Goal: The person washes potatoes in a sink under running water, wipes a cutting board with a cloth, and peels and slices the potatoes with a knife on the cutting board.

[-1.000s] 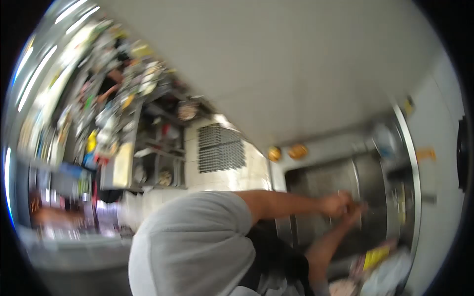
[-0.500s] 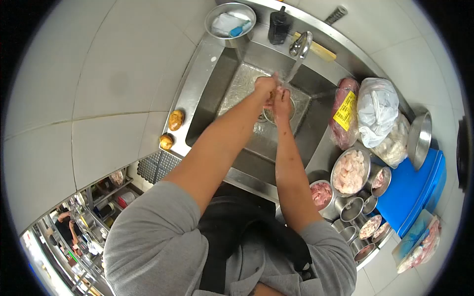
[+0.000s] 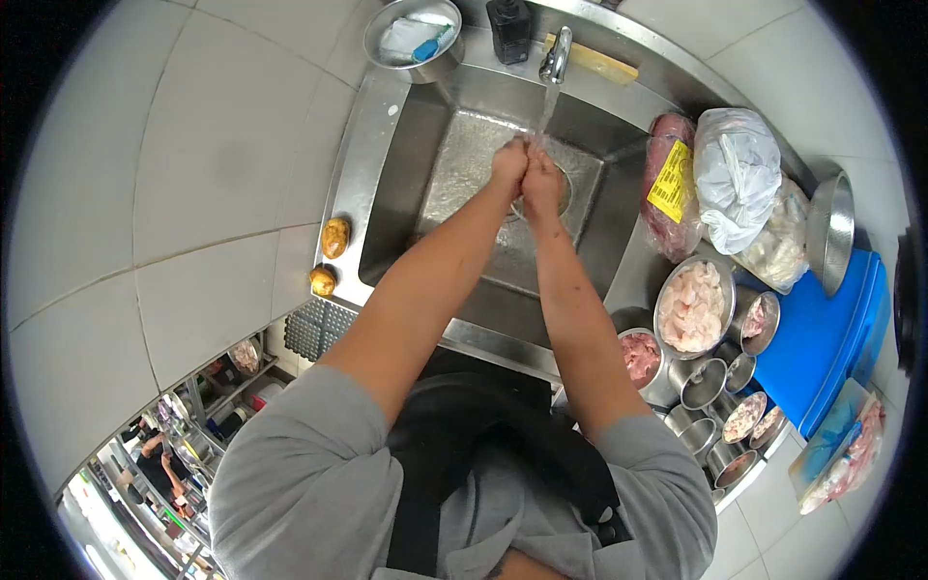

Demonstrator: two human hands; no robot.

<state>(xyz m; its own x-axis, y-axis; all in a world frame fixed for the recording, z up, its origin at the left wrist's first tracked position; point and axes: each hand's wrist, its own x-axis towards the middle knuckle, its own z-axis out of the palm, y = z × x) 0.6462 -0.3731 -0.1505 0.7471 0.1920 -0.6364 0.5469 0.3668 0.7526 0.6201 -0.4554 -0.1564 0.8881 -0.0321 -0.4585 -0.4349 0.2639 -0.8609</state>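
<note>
Under the water stream (image 3: 549,108) of the faucet (image 3: 556,58), my two hands are pressed together over the steel sink (image 3: 474,145). My left hand (image 3: 509,162) has its fingers curled in against my right hand (image 3: 542,182), which is also closed. Whatever lies between them, if anything, is hidden by the fingers. Beneath my right hand the round rim (image 3: 568,193) of what looks like a metal bowl or drain shows in the sink. Two potatoes (image 3: 335,238) rest on the sink's left ledge.
A steel pot (image 3: 447,66) and black bottle (image 3: 509,31) stand behind the sink. To the right are wrapped meat (image 3: 667,184), a white bag (image 3: 737,174), a bowl of pale meat pieces (image 3: 692,307), several metal containers and a blue box (image 3: 817,329). Another person (image 3: 159,464) is far left.
My hands have drawn closer together and their fingers have curled in under the stream. The view has shifted slightly, so the sink sits higher and further left.
</note>
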